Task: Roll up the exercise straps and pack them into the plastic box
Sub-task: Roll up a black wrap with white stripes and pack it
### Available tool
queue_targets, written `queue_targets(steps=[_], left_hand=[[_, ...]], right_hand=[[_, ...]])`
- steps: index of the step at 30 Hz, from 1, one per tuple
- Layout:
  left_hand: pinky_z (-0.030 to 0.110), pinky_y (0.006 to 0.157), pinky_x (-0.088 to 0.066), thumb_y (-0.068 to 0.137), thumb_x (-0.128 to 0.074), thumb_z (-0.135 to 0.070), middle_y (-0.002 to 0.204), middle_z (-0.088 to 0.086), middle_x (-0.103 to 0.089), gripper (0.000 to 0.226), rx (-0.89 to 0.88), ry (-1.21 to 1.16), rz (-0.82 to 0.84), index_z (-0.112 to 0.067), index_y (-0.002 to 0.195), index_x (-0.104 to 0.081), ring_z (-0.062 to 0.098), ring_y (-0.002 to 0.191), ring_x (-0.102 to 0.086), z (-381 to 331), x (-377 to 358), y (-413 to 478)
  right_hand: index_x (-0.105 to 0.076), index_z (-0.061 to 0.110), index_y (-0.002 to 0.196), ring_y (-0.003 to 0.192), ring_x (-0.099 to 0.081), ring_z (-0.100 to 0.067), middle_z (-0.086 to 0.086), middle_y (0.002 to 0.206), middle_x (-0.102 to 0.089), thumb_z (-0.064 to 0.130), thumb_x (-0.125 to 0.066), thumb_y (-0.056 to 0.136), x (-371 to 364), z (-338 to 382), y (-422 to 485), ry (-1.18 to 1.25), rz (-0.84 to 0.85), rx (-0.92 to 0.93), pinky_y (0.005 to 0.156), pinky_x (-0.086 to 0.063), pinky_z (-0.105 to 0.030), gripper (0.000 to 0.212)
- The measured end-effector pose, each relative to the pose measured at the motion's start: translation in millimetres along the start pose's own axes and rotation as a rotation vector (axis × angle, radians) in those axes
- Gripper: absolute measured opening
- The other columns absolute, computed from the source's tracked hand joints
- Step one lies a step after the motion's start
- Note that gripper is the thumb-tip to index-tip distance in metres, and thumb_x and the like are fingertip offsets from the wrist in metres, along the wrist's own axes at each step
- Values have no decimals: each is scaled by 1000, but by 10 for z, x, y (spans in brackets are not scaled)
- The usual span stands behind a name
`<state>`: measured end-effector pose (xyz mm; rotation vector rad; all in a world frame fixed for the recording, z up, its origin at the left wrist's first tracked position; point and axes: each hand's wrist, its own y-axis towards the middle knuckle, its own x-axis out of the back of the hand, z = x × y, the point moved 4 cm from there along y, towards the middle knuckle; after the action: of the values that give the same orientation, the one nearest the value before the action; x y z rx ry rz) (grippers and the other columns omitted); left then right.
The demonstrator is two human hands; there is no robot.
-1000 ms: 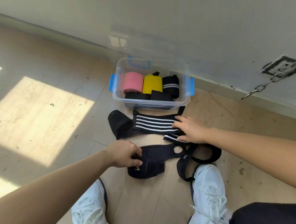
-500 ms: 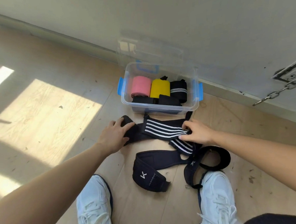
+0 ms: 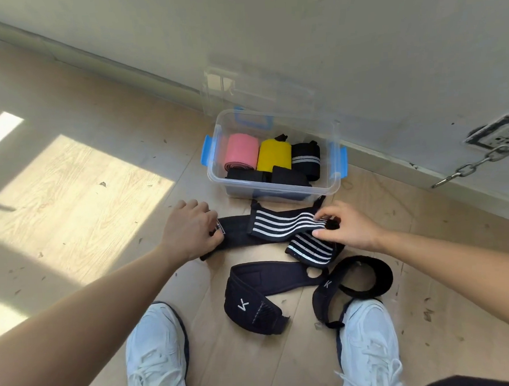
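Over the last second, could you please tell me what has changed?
The left hand let go of the logo strap and moved forward to grip the black strap at its left end. The right hand now pinches the striped strap. The plastic box and its rolls stayed put.

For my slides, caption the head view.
Left hand grips black strap end; right hand pinches striped strap by plastic box.

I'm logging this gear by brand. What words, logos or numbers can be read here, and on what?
"K": a white stylised mark on the wide padded strap.
"K": the same mark on the looped strap.
Tag at the end of the plain black strap: too blurred to read.
Striped wrap, plastic box and the rolls inside: no text visible.
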<state>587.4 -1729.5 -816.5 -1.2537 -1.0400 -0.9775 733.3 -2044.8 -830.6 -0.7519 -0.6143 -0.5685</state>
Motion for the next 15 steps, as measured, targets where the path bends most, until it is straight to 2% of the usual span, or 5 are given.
queue_targets(steps=[3, 7, 11, 13, 15], left_hand=[[37, 90, -40, 93, -56, -50, 111, 0, -67, 35, -50, -155, 50, -25, 116, -61, 22, 105, -57, -304, -18, 137], [42, 108, -41, 95, -60, -53, 146, 8, -56, 73, -77, -320, 197, -20, 154, -32, 29, 130, -52, -589, -122, 248], [44, 107, -44, 96, -65, -42, 133, 3, -67, 80, 28, -529, 345, -18, 158, -22, 26, 124, -61, -649, -298, 232], [41, 105, -45, 95, -68, -37, 116, -8, -74, 75, 74, -596, 327, -20, 156, -29, 19, 115, -65, -679, -367, 202], [39, 106, -45, 93, -70, -38, 117, -8, -71, 71, 90, -638, 272, -22, 154, -38, 19, 116, -63, -717, -374, 188]], right_hand=[[-65, 34, 116, 102, -54, -6, 10, 109, -50, 60, -73, 69, -95, 133, -88, -34, 46, 99, 91, -46, -28, 54], [-63, 30, 124, 97, -50, 2, 15, 105, -45, 62, -71, 68, -191, 313, -201, -88, 36, 259, 84, -43, -19, 65], [-61, 28, 127, 99, -47, 0, 15, 107, -42, 65, -70, 70, -217, 355, -230, -151, 21, 325, 88, -45, -23, 69], [-61, 28, 128, 101, -47, -5, 13, 108, -42, 69, -69, 68, -202, 333, -213, -172, 24, 310, 90, -47, -28, 73], [-62, 28, 126, 101, -48, -6, 13, 108, -44, 68, -73, 67, -178, 348, -183, -133, 1, 298, 89, -47, -29, 73]])
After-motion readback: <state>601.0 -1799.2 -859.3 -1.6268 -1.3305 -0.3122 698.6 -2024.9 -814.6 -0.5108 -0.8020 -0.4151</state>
